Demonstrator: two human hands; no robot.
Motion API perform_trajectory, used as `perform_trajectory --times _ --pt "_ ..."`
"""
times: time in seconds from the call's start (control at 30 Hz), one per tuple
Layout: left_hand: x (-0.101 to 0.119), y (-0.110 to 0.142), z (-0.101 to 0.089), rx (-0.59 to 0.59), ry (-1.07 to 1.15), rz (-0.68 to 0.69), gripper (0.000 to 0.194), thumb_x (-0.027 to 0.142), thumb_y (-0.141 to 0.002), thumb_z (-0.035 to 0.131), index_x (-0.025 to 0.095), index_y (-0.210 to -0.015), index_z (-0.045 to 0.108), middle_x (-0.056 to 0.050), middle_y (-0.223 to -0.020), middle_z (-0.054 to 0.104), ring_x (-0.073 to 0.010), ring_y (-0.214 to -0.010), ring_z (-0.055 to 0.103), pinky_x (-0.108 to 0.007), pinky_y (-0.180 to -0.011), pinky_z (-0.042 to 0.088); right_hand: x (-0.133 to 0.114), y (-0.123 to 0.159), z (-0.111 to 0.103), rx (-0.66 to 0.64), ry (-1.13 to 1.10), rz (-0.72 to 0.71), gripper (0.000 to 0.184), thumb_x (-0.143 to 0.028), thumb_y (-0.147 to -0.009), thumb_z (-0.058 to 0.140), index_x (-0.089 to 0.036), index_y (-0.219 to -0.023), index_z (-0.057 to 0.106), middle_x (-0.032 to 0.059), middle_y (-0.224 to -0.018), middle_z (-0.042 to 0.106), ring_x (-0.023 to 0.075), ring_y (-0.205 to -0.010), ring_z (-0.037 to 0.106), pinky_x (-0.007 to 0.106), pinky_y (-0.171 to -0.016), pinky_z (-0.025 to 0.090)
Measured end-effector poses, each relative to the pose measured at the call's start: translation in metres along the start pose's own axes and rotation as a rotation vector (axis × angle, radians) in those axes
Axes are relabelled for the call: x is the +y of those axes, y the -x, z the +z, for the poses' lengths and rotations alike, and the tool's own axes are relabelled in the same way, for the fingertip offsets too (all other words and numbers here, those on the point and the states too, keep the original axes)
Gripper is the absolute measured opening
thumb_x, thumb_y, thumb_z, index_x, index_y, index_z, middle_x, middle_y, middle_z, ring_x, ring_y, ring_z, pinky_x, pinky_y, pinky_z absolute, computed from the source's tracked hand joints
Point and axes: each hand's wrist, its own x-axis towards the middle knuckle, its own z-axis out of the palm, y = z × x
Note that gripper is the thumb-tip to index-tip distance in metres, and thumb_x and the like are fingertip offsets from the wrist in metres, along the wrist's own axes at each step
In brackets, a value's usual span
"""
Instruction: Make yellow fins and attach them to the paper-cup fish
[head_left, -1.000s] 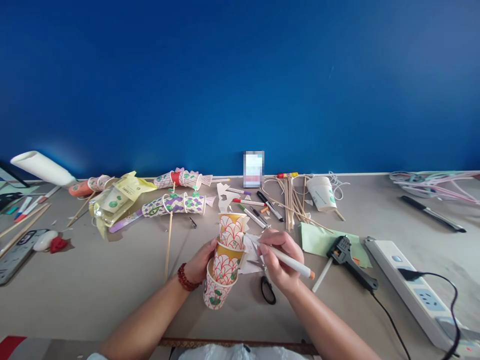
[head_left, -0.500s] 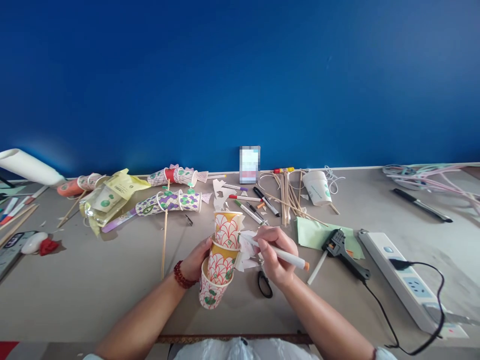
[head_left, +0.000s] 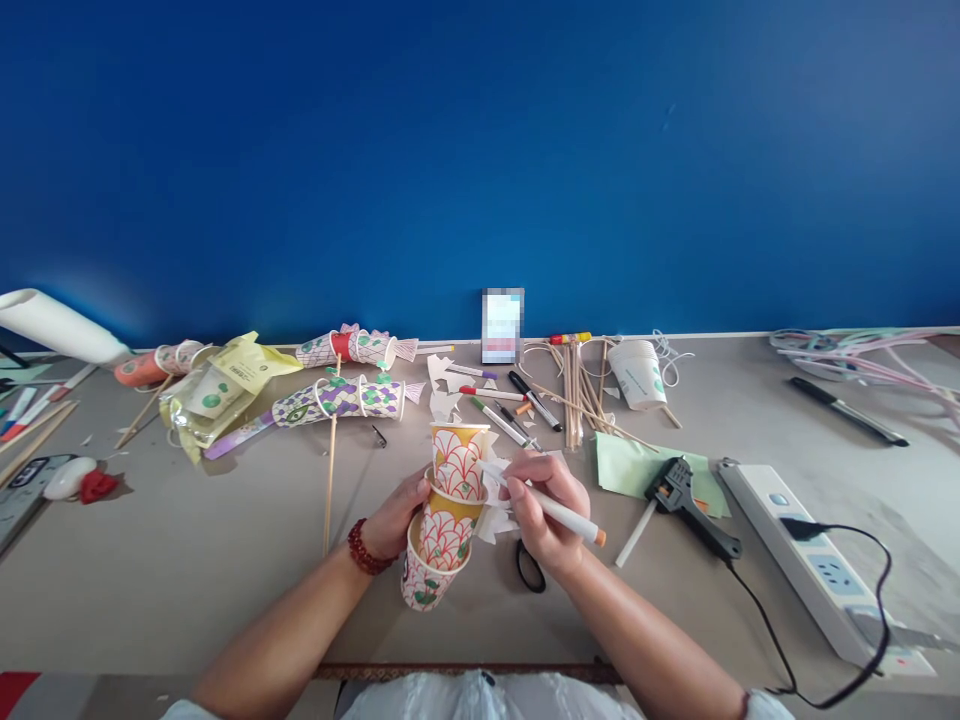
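Note:
My left hand (head_left: 395, 522) is closed on the side of a chain of three joined paper cups (head_left: 448, 530), tilted above the table. Red scale outlines cover the cups, with orange-yellow filling near the rims of the upper two. In my right hand (head_left: 551, 505) a white marker with an orange end (head_left: 568, 518) is pinched like a pen. Its tip is at the right edge of the top cup, touching or very near it. Under the right hand lie scissors (head_left: 530, 567), mostly covered, beside cut white paper scraps (head_left: 495, 522).
Decorated cup fish on sticks (head_left: 341, 400) lie at the left, near a yellow plastic bag of cups (head_left: 225, 390). Markers (head_left: 534, 400), wooden sticks (head_left: 574, 400) and stacked cups (head_left: 637, 375) are behind. A glue gun (head_left: 690, 510) and power strip (head_left: 799, 560) sit at the right; a phone (head_left: 502, 327) leans on the wall.
The marker and right hand have shifted slightly left, bringing the tip to the top cup's edge. The left hand keeps its hold on the cups. The view has moved a little.

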Motion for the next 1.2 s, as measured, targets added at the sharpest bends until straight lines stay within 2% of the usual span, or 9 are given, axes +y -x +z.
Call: perform_trajectory --times 0.17,0.5,0.8,1.07,1.2 --pt "-0.0039 0.0 -0.0031 0.001 0.0 0.002 0.055 0.06 -0.083 0.066 0.018 -0.118 0.07 -0.013 -0.12 0.073 -0.0327 -0.106 0.069 -0.043 -0.092 0.051 -0.0001 0.0 0.0001 -0.004 0.013 0.0 0.011 -0.022 -0.092 0.057 -0.024 -0.081 0.058 -0.0008 -0.063 0.06 0.016 -0.058 0.058 0.031 -0.056 0.045" --pt "-0.0056 0.0011 -0.0045 0.005 0.004 -0.01 0.058 0.06 -0.081 0.07 0.018 -0.12 0.071 -0.014 -0.123 0.073 -0.0345 -0.113 0.066 -0.044 -0.095 0.051 -0.002 -0.0029 0.0007 -0.007 0.052 0.0 0.01 -0.02 -0.091 0.056 -0.023 -0.082 0.059 0.0005 -0.068 0.063 0.0153 -0.058 0.059 0.029 -0.055 0.046" --pt "-0.0095 0.0008 -0.0068 -0.005 0.031 0.004 0.057 0.057 -0.084 0.067 0.017 -0.125 0.069 -0.015 -0.122 0.072 -0.0332 -0.115 0.066 -0.045 -0.1 0.048 -0.0008 -0.0029 0.0001 -0.036 0.028 -0.014 0.011 -0.02 -0.09 0.056 -0.023 -0.079 0.057 -0.0003 -0.063 0.06 0.0158 -0.055 0.056 0.03 -0.053 0.045" --pt "-0.0049 0.0006 -0.0036 -0.012 -0.005 0.027 0.056 0.057 -0.086 0.066 0.017 -0.124 0.07 -0.014 -0.121 0.073 -0.0328 -0.113 0.066 -0.043 -0.096 0.051 -0.0014 -0.0034 -0.0004 -0.057 -0.013 -0.027 0.012 -0.019 -0.09 0.056 -0.024 -0.078 0.056 -0.0002 -0.063 0.061 0.0156 -0.054 0.055 0.03 -0.053 0.045" --pt "-0.0048 0.0006 -0.0035 -0.013 -0.013 0.03 0.057 0.059 -0.084 0.067 0.016 -0.123 0.07 -0.014 -0.119 0.074 -0.033 -0.112 0.067 -0.044 -0.096 0.051 -0.0005 -0.0032 -0.0001 -0.024 0.01 -0.001 0.01 -0.02 -0.089 0.056 -0.023 -0.079 0.058 0.0001 -0.064 0.061 0.0159 -0.056 0.057 0.03 -0.053 0.045"
